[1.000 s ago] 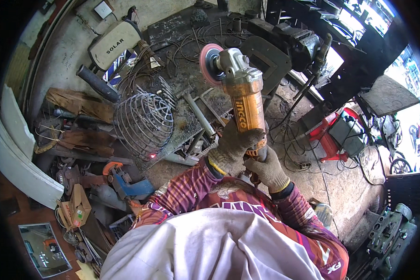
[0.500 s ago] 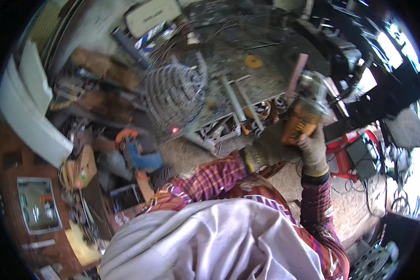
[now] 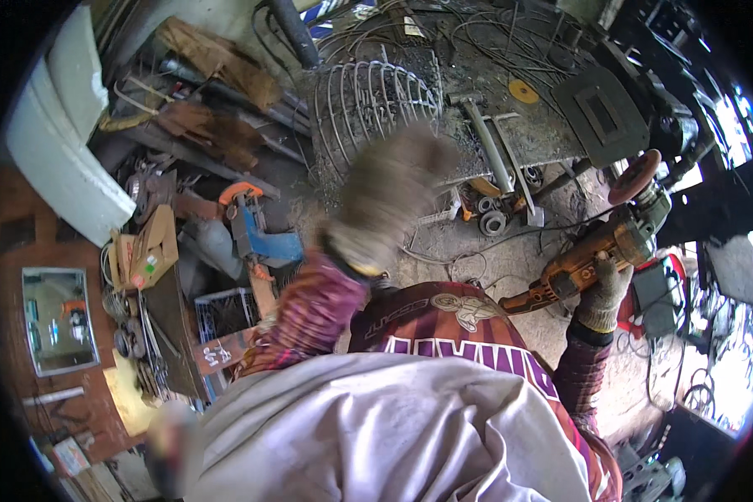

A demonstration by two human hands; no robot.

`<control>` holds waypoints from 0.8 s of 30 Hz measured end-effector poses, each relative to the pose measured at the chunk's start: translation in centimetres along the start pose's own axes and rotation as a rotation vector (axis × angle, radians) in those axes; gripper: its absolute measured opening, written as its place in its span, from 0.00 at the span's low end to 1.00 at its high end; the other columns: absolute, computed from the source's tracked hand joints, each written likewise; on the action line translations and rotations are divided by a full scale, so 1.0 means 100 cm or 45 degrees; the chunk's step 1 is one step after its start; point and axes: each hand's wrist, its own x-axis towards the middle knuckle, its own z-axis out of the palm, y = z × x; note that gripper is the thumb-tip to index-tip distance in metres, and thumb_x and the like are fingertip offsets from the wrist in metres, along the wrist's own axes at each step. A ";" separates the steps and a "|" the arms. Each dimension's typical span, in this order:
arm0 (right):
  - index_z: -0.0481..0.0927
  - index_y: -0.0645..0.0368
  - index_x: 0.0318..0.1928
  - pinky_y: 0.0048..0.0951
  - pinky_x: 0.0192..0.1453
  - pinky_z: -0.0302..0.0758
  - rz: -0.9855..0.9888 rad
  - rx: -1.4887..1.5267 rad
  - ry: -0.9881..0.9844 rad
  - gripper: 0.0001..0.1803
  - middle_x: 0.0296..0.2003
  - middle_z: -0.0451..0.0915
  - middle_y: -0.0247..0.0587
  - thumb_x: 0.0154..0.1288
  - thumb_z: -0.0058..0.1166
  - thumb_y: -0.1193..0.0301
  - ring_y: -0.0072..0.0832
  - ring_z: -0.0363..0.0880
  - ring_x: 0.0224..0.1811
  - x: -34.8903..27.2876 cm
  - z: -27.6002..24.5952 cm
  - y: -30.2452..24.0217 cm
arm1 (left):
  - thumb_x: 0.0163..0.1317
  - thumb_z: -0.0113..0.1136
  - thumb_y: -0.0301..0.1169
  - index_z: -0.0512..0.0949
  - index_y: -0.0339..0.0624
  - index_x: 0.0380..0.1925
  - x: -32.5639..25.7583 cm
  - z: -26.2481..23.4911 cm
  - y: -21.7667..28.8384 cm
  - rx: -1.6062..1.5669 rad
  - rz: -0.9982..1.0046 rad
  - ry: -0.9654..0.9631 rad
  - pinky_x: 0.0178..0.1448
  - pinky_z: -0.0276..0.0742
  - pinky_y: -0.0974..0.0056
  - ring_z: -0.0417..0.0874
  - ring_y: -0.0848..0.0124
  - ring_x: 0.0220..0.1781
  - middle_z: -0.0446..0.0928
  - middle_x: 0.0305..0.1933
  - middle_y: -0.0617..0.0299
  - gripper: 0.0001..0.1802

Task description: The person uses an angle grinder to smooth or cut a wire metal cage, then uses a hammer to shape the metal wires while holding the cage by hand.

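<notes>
**One hand carries the grinder, the other reaches for the wire cage**

We see our right hand [image 3: 601,289], in a worn grey glove, with its grip closed around the body of the orange angle grinder [image 3: 590,255] at the right of the frame, its reddish disc [image 3: 634,176] pointing up and away from us. Our left hand [image 3: 389,201], also gloved, is raised at the centre of the frame in front of the domed wire cage [image 3: 375,105]; it is blurred, so we cannot tell whether its grip is spread or pressed together.

As we judge it, the grinder is best kept low and off to the side, disc turned away from body and sleeve, with its black cable [image 3: 443,255] trailing clear of the feet. The free hand should settle firmly on the cage before the tool comes near.

The cage is a rounded basket of thin, bare grey rods, ribs joined by hoops. It lies at the upper centre, on the cluttered dark metal worktop [image 3: 552,134], among loose wire.
</notes>
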 end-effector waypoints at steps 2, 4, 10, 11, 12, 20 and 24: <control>0.72 0.65 0.62 0.39 0.55 0.84 -0.009 -0.081 0.083 0.32 0.50 0.82 0.45 0.56 0.66 0.79 0.36 0.84 0.49 -0.015 0.012 0.008 | 0.68 0.66 0.50 0.76 0.39 0.53 0.012 -0.054 -0.054 0.265 -0.025 0.716 0.52 0.82 0.50 0.85 0.57 0.50 0.81 0.48 0.50 0.27; 0.73 0.62 0.61 0.35 0.53 0.83 -0.048 -0.424 0.168 0.31 0.50 0.82 0.42 0.55 0.67 0.80 0.33 0.84 0.48 -0.029 0.014 0.021 | 0.65 0.67 0.56 0.73 0.36 0.62 0.038 -0.080 -0.122 0.370 -0.440 0.723 0.59 0.79 0.48 0.81 0.50 0.60 0.79 0.58 0.45 0.38; 0.72 0.60 0.62 0.33 0.54 0.83 -0.008 -0.496 0.271 0.35 0.52 0.81 0.41 0.53 0.68 0.84 0.30 0.83 0.51 -0.087 0.090 0.048 | 0.62 0.66 0.58 0.71 0.40 0.69 0.080 -0.061 -0.170 -0.416 -0.806 0.338 0.66 0.73 0.53 0.78 0.56 0.63 0.75 0.67 0.47 0.44; 0.72 0.60 0.62 0.33 0.54 0.83 0.029 -0.467 0.240 0.35 0.52 0.82 0.41 0.52 0.69 0.84 0.30 0.83 0.52 -0.093 0.101 0.052 | 0.63 0.65 0.59 0.74 0.40 0.67 0.093 -0.065 -0.197 -0.220 -0.848 0.328 0.64 0.74 0.53 0.80 0.56 0.61 0.78 0.63 0.49 0.42; 0.72 0.60 0.62 0.33 0.54 0.83 0.034 -0.476 0.276 0.35 0.52 0.82 0.41 0.52 0.69 0.84 0.30 0.83 0.52 -0.102 0.104 0.054 | 0.63 0.65 0.59 0.74 0.40 0.67 0.085 -0.062 -0.182 -0.221 -0.845 0.291 0.64 0.74 0.53 0.80 0.56 0.61 0.78 0.63 0.49 0.42; 0.71 0.61 0.63 0.34 0.57 0.82 0.000 -0.521 0.251 0.37 0.53 0.83 0.43 0.50 0.72 0.80 0.30 0.84 0.52 -0.126 0.109 0.060 | 0.76 0.46 0.56 0.70 0.45 0.70 0.062 -0.104 -0.216 -1.688 -0.648 0.055 0.71 0.74 0.41 0.77 0.48 0.66 0.75 0.69 0.51 0.33; 0.70 0.62 0.64 0.33 0.59 0.80 0.077 -0.650 0.117 0.42 0.56 0.82 0.44 0.48 0.75 0.75 0.30 0.82 0.56 -0.130 0.123 0.065 | 0.76 0.44 0.58 0.68 0.47 0.73 0.005 -0.080 -0.203 -1.817 -0.800 0.231 0.74 0.70 0.39 0.73 0.48 0.71 0.71 0.73 0.53 0.35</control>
